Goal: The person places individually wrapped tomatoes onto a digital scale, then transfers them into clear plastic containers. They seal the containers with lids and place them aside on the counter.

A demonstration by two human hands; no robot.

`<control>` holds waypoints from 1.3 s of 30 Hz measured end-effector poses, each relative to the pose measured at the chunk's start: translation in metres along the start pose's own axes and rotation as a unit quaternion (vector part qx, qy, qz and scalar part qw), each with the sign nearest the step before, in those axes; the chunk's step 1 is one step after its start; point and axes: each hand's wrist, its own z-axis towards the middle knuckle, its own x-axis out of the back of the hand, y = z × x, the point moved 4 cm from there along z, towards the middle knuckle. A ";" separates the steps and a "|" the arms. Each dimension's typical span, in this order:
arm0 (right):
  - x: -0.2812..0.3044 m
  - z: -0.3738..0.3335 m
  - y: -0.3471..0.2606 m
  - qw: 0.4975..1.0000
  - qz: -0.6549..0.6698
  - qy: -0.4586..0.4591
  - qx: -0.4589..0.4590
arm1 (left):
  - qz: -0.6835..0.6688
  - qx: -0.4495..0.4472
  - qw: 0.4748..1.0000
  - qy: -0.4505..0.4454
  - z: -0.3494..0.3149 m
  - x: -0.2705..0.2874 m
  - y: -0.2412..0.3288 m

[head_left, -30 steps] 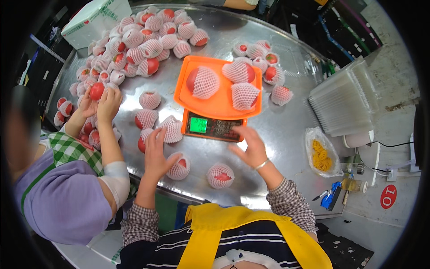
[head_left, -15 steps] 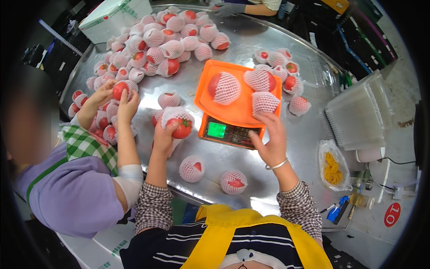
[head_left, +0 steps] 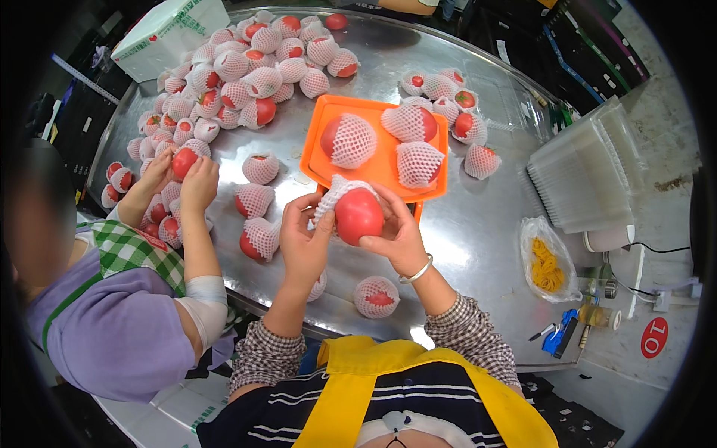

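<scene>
Between my two hands is a red tomato (head_left: 359,216), partly out of its white foam net sleeve (head_left: 340,191). My left hand (head_left: 305,231) pinches the sleeve and the tomato's left side. Fingers of my right hand (head_left: 399,233) wrap the right side, with the thumb along the bottom. Just beyond my hands, an orange weighing scale tray (head_left: 310,149) carries three sleeved tomatoes, among them a large one (head_left: 349,140). My hands and the tomato cover most of the scale's display. Several netted tomatoes lie left of my left hand, including a half-covered one (head_left: 260,237).
A big pile of netted tomatoes (head_left: 246,71) fills the back left. A co-worker (head_left: 127,299) at the left handles another tomato (head_left: 184,162). To the right stand stacked clear plastic boxes (head_left: 586,172) and a bag of yellow rubber bands (head_left: 547,267). Another netted tomato (head_left: 376,297) lies near the front edge.
My right hand has left the scale and come to the tomato, which my left hand has carried rightward. The tomato has turned, and both hands now hold it in front of the scale.
</scene>
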 end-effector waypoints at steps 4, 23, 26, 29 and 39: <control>0.006 -0.012 0.012 0.968 0.248 -0.017 -0.034 | 0.254 -0.141 0.956 0.034 -0.008 -0.011 0.023; 0.025 -0.026 0.040 0.857 0.497 -0.064 -0.123 | -0.295 0.197 0.935 -0.023 0.004 -0.023 0.004; 0.029 -0.025 0.050 0.827 0.541 -0.006 -0.150 | -0.292 0.182 0.939 0.005 0.004 -0.023 0.007; 0.032 -0.027 0.059 0.802 0.576 0.046 -0.152 | -0.262 0.135 0.953 0.065 0.006 -0.015 0.004; 0.025 -0.033 0.035 0.957 0.274 0.013 -0.091 | -0.112 0.030 0.986 0.119 0.012 -0.022 -0.008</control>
